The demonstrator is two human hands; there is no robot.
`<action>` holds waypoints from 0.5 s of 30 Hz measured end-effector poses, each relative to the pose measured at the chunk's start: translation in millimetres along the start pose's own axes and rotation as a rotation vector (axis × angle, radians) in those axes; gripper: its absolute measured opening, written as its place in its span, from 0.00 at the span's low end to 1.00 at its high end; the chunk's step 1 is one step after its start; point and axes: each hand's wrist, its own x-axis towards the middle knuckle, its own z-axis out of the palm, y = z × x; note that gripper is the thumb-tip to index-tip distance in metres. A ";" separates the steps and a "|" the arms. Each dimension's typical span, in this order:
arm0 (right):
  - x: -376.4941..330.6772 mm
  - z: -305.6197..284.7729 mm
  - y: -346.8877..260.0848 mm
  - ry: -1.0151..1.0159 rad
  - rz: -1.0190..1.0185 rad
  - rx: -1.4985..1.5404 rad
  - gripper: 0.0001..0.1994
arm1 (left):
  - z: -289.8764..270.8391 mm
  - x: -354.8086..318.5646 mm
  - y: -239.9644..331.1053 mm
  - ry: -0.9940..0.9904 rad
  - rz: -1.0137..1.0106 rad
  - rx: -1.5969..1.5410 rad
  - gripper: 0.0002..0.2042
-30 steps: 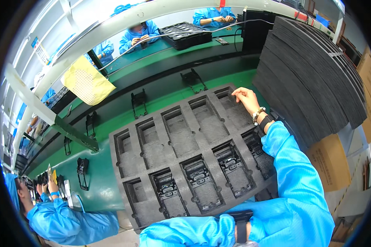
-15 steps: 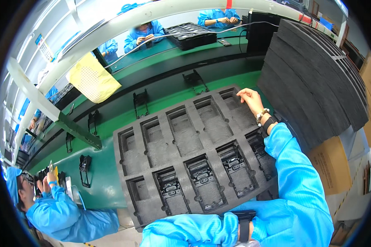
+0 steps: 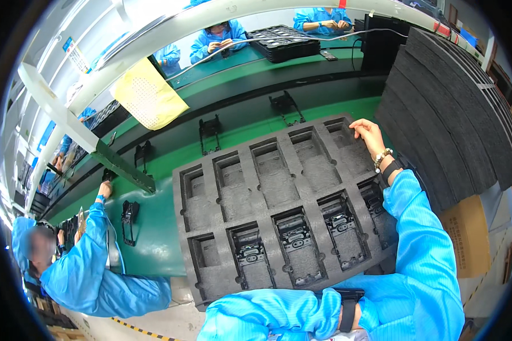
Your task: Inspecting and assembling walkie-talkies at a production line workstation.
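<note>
A black foam tray with two rows of pockets lies slanted in front of me. Several near-row pockets hold black frame-like parts with small metal fittings, such as one black part near the middle. The far row shows bare foam, as does the near-row pocket at the left end. My right hand, with a bead bracelet and a black strap, bends its fingers over the tray's far right corner. My left forearm lies across the near edge; the hand beyond its strapped wrist is hidden behind my right sleeve.
Black foam sheets are stacked high at the right, above a cardboard box. Black frames lie along the green bench, with another black frame left of the tray. A yellow sheet hangs from a rail. A co-worker sits at the left.
The view has shifted, moving the scene rightward in the picture. My right hand stays at the tray corner. The co-worker at the left has stretched an arm out to a black part on the bench.
</note>
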 end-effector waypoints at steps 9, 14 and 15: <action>2.2 -5.6 1.4 0.002 -0.009 -0.012 0.08 | 5.0 7.2 0.6 0.025 0.008 -0.026 0.19; 1.7 0.4 -1.0 -0.007 -0.013 0.018 0.09 | 5.2 0.3 2.5 0.052 -0.006 -0.026 0.20; 0.9 -3.5 0.9 -0.004 -0.011 0.015 0.09 | 4.9 1.5 0.7 0.046 -0.002 -0.023 0.20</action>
